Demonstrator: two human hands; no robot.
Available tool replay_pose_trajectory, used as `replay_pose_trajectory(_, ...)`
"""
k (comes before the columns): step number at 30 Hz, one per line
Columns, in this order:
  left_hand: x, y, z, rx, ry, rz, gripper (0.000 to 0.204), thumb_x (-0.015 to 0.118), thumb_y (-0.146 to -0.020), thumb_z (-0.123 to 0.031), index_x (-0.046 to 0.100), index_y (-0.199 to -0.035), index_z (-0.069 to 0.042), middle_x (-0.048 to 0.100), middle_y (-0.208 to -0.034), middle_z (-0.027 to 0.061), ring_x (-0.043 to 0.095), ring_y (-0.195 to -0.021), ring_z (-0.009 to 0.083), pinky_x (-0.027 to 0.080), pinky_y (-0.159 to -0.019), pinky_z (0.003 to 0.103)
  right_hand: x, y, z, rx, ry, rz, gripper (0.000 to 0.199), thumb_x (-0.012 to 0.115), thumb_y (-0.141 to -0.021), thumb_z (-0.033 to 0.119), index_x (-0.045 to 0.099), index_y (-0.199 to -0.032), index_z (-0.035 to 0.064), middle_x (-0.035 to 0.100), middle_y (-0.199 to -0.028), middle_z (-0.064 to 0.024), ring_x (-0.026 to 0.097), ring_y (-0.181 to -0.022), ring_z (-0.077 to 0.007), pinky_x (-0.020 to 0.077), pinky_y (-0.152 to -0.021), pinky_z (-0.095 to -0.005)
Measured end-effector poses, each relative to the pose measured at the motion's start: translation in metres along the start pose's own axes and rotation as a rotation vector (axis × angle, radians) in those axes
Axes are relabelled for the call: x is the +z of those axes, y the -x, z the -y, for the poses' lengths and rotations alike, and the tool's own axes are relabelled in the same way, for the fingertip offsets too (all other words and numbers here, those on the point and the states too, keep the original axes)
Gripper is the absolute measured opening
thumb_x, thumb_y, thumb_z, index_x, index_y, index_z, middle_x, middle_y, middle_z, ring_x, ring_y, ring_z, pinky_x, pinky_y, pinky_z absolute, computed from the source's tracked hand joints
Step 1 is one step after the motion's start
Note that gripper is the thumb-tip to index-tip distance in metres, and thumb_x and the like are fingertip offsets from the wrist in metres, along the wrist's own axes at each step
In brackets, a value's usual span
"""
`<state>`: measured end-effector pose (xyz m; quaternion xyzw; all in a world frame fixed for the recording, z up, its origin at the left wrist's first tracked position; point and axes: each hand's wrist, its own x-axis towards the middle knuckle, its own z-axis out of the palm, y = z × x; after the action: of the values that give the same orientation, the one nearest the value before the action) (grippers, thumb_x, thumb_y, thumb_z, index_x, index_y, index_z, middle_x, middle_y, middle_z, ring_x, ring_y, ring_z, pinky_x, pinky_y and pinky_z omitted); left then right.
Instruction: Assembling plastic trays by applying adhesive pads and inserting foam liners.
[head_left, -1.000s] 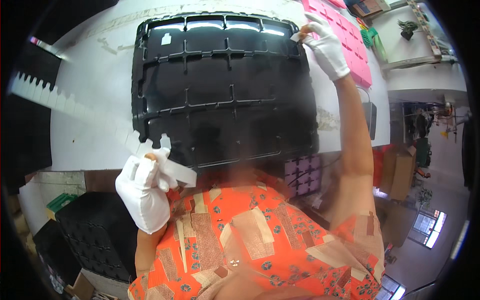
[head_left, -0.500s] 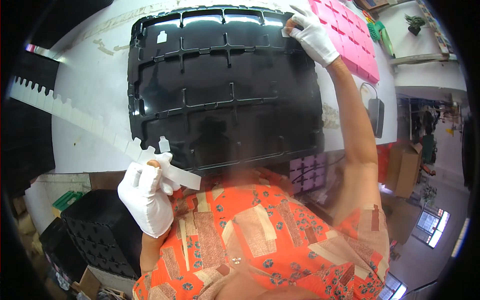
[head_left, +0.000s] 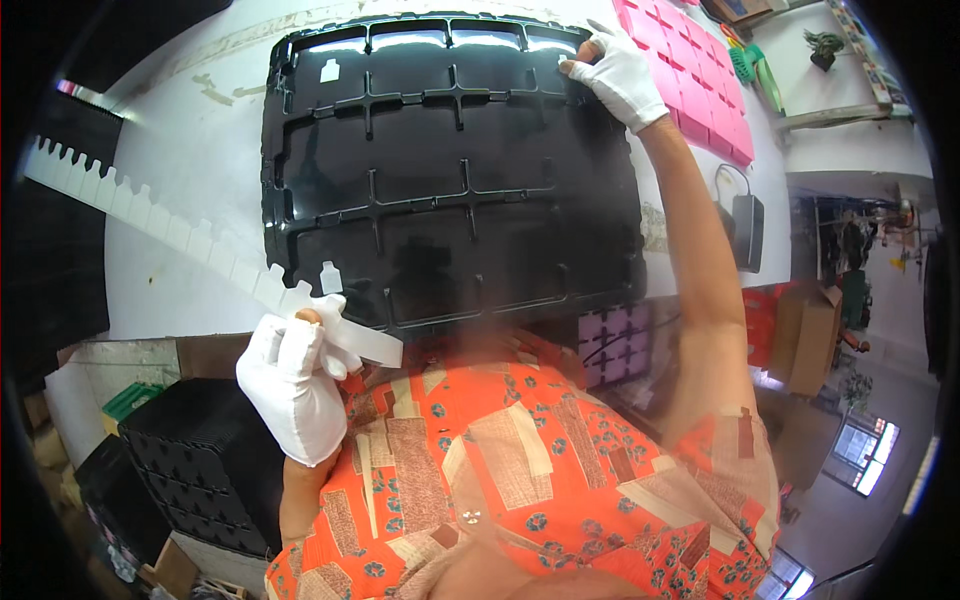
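A large black plastic tray (head_left: 415,143) with moulded ribs lies on the white table in front of me. My left hand (head_left: 297,390), in a white glove with a bare thumb tip, grips a long white strip of bottle-shaped stickers (head_left: 185,233) near the tray's lower left corner. The strip runs out far to the left. At the tray's upper right corner my gloved right hand (head_left: 624,84) has its thumb and finger closed on a small white sticker (head_left: 563,62), mostly covered by the fingertips. One sticker (head_left: 330,70) sits at the tray's upper left, another sticker (head_left: 331,278) at its lower left.
Pink moulded trays (head_left: 690,90) lie just right of the black tray. A black power adapter (head_left: 747,232) with a cable is beside my right forearm. Stacked black trays (head_left: 205,470) stand below the table at left. A green brush (head_left: 742,64) lies at the far right.
My right hand has shifted slightly left and down at the tray's corner, with the sticker still under its fingertips. The tray appears slightly shifted in view. My left hand keeps its hold on the strip.
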<state>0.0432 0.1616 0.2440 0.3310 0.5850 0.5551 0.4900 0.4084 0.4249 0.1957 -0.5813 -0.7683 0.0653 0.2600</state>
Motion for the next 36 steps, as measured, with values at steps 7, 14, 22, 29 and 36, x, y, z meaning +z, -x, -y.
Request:
replay_pose_trajectory(7, -0.007, -0.003, 0.002, 0.001, -0.021, 0.010, 0.027, 0.060, -0.097, -0.021, 0.066, -0.097, 0.006, 0.056, -0.067, 0.0036, 0.047, -0.054, 0.0102, 0.035, -0.056, 0.024, -0.005, -0.001, 0.006, 0.185, 0.033, 0.052, 0.044, 0.086, -0.072, 0.038, 0.064, -0.072, 0.0002, 0.068, -0.112, -0.0213, 0.055, -0.125, -0.0340, 0.0438, -0.101, -0.0352)
replay_pose_trajectory(14, -0.006, 0.006, -0.001, 0.146, -0.252, 0.048, 0.018, 0.062, -0.094, -0.008, 0.072, -0.101, 0.005, 0.062, -0.076, 0.0011, 0.057, -0.063, 0.0065, 0.045, -0.058, 0.023, -0.009, 0.002, 0.008, 0.247, 0.165, 0.111, 0.048, 0.083, -0.071, 0.046, 0.066, -0.073, 0.0018, 0.066, -0.101, -0.0191, 0.062, -0.101, -0.0312, 0.0476, -0.090, -0.0391)
replay_pose_trajectory(22, 0.008, 0.007, -0.008, -0.056, 0.004, 0.082, 0.016, 0.072, -0.089, -0.014, 0.072, -0.090, 0.002, 0.066, -0.071, 0.0022, 0.060, -0.060, 0.0057, 0.047, -0.057, 0.021, -0.035, 0.093, 0.192, 0.150, -0.661, 0.194, 0.020, 0.067, -0.089, 0.013, 0.074, -0.104, 0.0010, 0.072, -0.085, -0.0049, 0.065, -0.077, -0.0099, 0.0509, -0.072, -0.0238)
replay_pose_trajectory(29, 0.016, 0.014, -0.017, -0.046, -0.013, 0.219, 0.021, 0.069, -0.091, -0.012, 0.072, -0.104, 0.005, 0.070, -0.080, 0.0028, 0.062, -0.066, 0.0067, 0.050, -0.060, 0.021, -0.020, 0.161, 0.261, 0.263, -0.896, 0.137, 0.010, 0.073, -0.082, -0.001, 0.068, -0.090, -0.0043, 0.068, -0.079, -0.0033, 0.061, -0.072, -0.0075, 0.0504, -0.067, -0.0226)
replay_pose_trajectory(36, 0.011, 0.023, -0.009, -0.056, 0.065, 0.116, 0.020, 0.075, -0.088, -0.015, 0.067, -0.081, 0.003, 0.065, -0.070, 0.0005, 0.053, -0.057, 0.0026, 0.042, -0.052, 0.019, -0.017, 0.181, 0.264, 0.281, -0.942, 0.178, 0.009, 0.072, -0.084, 0.002, 0.068, -0.090, -0.0029, 0.068, -0.078, -0.0034, 0.059, -0.070, -0.0068, 0.0494, -0.064, -0.0234)
